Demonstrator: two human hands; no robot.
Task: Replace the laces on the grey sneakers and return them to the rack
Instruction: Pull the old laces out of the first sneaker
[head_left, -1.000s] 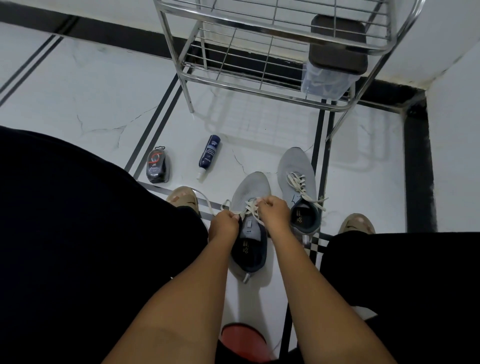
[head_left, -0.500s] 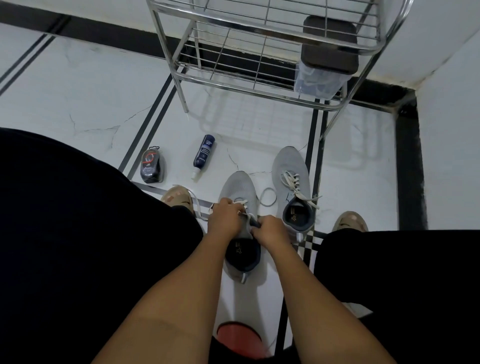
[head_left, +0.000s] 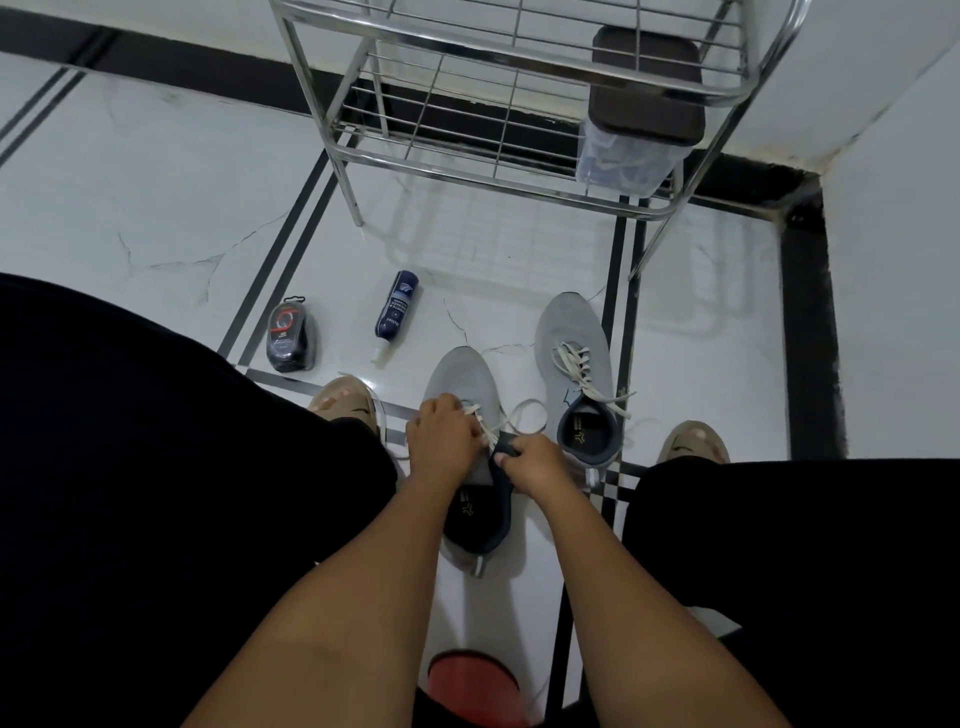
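Below, a white marble-patterned floor (head_left: 156, 208) with black inlaid stripes fills most of the view, meeting white walls at a corner far beyond the hands to the right. A steel wire rack (head_left: 467, 130) stands ahead of the hands, with a clear lidded box (head_left: 631, 150) on its lower shelf. Two grey sneakers lie on the floor, long axes running away from the person, toes toward the rack. The near sneaker (head_left: 460, 379) sits under both hands; the left hand (head_left: 441, 441) pinches its cream lace (head_left: 514, 421) over the eyelets, and the right hand (head_left: 535, 470) grips the dark collar. The other sneaker (head_left: 571, 332) lies just right of the grip, already laced. Left of the grip lie a dark blue spray bottle (head_left: 396, 312) and a shoe polish sponge (head_left: 291, 335).
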